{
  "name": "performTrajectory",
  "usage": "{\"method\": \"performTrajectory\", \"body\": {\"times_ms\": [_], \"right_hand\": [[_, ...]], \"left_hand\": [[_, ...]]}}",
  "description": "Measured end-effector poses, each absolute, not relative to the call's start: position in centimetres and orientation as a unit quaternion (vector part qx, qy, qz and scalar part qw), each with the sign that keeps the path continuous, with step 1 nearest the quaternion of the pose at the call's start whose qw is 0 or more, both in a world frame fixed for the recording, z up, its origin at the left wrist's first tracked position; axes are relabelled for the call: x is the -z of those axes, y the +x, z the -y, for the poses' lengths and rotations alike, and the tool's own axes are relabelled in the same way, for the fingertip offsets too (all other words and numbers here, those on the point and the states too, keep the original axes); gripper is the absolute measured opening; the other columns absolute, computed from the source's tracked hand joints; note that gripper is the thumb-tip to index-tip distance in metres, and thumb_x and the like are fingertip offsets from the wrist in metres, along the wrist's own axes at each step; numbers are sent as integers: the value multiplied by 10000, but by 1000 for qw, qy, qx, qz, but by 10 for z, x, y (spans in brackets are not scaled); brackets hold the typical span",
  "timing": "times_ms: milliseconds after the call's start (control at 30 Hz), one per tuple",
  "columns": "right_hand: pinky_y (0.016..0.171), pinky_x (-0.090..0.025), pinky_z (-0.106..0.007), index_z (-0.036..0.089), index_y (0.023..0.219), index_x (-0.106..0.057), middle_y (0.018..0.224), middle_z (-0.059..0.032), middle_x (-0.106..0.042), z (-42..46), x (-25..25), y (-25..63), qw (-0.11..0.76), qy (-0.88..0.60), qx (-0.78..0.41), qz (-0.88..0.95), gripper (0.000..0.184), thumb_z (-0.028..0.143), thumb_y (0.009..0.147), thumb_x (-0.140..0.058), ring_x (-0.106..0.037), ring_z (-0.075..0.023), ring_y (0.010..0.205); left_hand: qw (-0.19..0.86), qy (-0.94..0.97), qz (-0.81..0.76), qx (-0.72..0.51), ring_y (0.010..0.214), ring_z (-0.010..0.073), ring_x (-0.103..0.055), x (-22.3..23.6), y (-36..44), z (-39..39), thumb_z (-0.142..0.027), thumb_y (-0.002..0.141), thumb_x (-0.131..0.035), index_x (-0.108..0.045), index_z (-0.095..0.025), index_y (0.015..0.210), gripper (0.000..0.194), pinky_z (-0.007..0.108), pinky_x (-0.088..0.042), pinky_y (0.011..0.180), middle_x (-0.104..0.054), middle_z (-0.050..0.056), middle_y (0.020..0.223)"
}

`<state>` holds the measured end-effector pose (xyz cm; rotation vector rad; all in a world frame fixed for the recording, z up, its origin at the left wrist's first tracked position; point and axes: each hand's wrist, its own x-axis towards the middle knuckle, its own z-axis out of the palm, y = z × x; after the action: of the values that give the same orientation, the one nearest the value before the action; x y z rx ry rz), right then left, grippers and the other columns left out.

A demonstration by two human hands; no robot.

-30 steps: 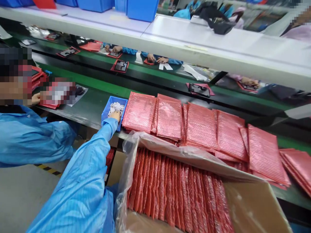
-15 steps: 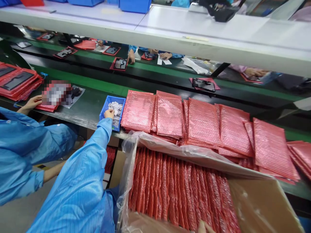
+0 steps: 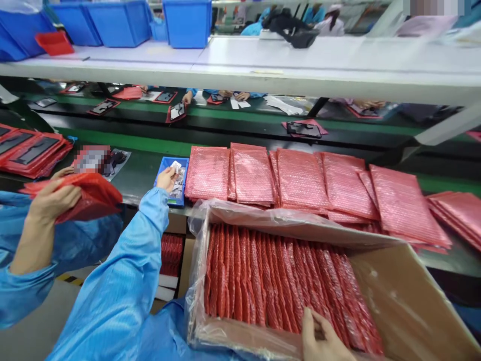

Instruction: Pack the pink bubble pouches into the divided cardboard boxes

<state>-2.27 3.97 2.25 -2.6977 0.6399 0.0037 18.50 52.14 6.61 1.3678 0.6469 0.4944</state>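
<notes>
The long dark counter runs across the view, with an open cardboard box at its near side, lined with clear plastic. Red bubble bags stand packed on edge in the box; flat piles of similar bags lie on the counter behind it. The blue tray sits just left of these. The right hand is at the packed bags' near edge, fingers bent; I cannot tell whether they grip one. Above the tray, the left hand's fingers pinch a small white slip.
</notes>
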Motion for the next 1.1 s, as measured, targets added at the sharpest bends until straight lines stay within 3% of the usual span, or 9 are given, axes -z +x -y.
{"method": "performTrajectory", "body": {"times_ms": [167, 333, 467, 600, 700, 900, 1100], "right_hand": [[536, -322, -273, 190, 834, -726, 671, -88, -693, -56, -34, -24, 191, -967, 76, -150, 382, 452, 845, -449, -571, -191, 549], [565, -348, -260, 164, 829, -720, 656, -71, -693, -56, -30, -28, 226, -954, 145, -131, 360, 418, 872, -468, -605, -178, 596], [559, -360, -255, 158, 821, -711, 645, -65, -693, -55, -31, -35, 251, -946, 174, -109, 344, 393, 886, -468, -610, -163, 569], [557, -369, -255, 162, 817, -709, 656, -55, -702, -54, -33, -38, 264, -940, 200, -87, 325, 367, 892, -468, -626, -161, 578], [549, -370, -253, 165, 813, -706, 664, -47, -707, -52, -34, -43, 266, -936, 219, -70, 298, 342, 893, -479, -635, -157, 585], [573, -373, -258, 167, 818, -700, 684, -36, -714, -52, -34, -45, 277, -930, 232, -60, 255, 298, 892, -494, -639, -154, 609], [587, -361, -266, 166, 834, -699, 692, -37, -711, -53, -34, -40, 280, -932, 222, -62, 267, 300, 900, -478, -631, -159, 632]], "left_hand": [[691, 707, -147, -26, 621, 118, -592, -94, 130, -424, -300, 669, -748, -609, -145, 751, 224, 242, -497, 627, -631, 11, 684], [294, 929, 100, 200, 642, 140, -583, -80, 92, -340, -375, 786, -576, -653, -184, 867, 221, 259, -447, 634, -667, 20, 749], [167, 943, 88, 275, 545, 157, -564, -61, 79, -309, -323, 760, -593, -676, -196, 877, 191, 281, -418, 577, -680, 44, 712], [60, 949, 80, 300, 741, 217, -635, -52, 81, -308, -223, 762, -560, -680, -178, 906, 193, 294, -442, 666, -702, 101, 840], [11, 941, 83, 329, 799, 203, -640, -52, 80, -310, -171, 733, -578, -684, -161, 895, 194, 263, -447, 693, -706, 100, 883], [20, 883, 150, 445, 633, 119, -608, -46, 60, -284, -195, 635, -684, -710, -206, 819, 185, 191, -434, 593, -694, -18, 717], [10, 903, 127, 411, 701, 214, -625, -45, 74, -269, -146, 539, -753, -653, -168, 586, 114, 287, -456, 684, -640, 44, 614]]}}
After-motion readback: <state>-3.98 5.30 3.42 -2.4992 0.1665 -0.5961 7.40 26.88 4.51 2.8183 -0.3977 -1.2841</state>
